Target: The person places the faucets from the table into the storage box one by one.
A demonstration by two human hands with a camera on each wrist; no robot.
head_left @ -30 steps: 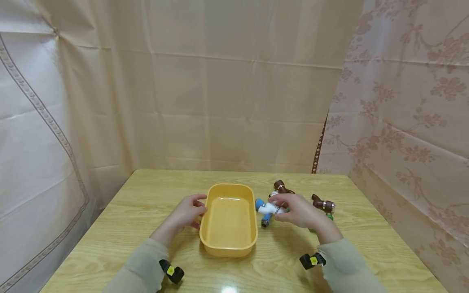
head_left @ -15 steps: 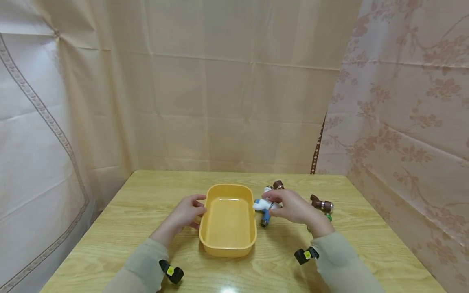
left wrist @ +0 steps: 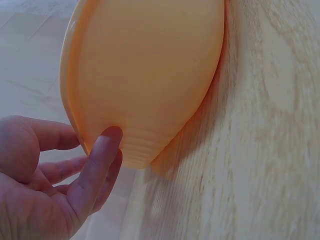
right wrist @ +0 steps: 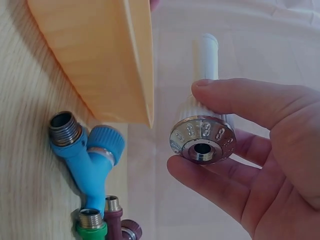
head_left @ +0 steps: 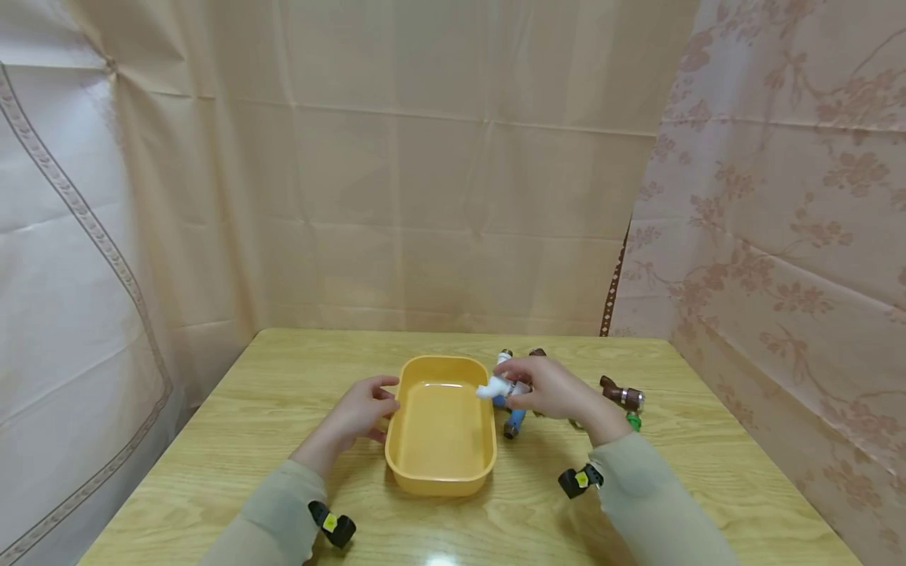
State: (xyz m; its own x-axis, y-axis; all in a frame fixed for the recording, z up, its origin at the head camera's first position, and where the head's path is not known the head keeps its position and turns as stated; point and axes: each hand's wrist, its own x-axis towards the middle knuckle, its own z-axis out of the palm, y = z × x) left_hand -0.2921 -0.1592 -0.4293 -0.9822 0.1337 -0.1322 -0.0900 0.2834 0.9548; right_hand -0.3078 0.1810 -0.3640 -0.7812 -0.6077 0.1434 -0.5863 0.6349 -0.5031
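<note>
A yellow plastic basin (head_left: 442, 440) stands on the table between my hands. My left hand (head_left: 361, 409) rests its fingertips against the basin's left side; in the left wrist view its extended fingers (left wrist: 102, 150) touch the outer wall near the rim. My right hand (head_left: 555, 389) pinches a white pipe fitting (right wrist: 205, 107) between thumb and fingers, its round chrome collar toward the right wrist camera. In the head view the fitting's white end overlaps the basin's right rim. A blue Y-shaped valve (right wrist: 90, 170) with a threaded metal end lies below the right hand.
A brown valve (head_left: 623, 395) and a green piece (head_left: 633, 422) lie farther right on the wooden table (head_left: 311, 354). Another white piece (head_left: 504, 358) and a brown one (head_left: 538, 352) sit behind the right hand. Curtains (head_left: 453, 196) hang behind the table.
My right hand has moved left and slightly up with the white fitting, bringing it to the basin's right rim. My left hand and the basin have stayed in place.
</note>
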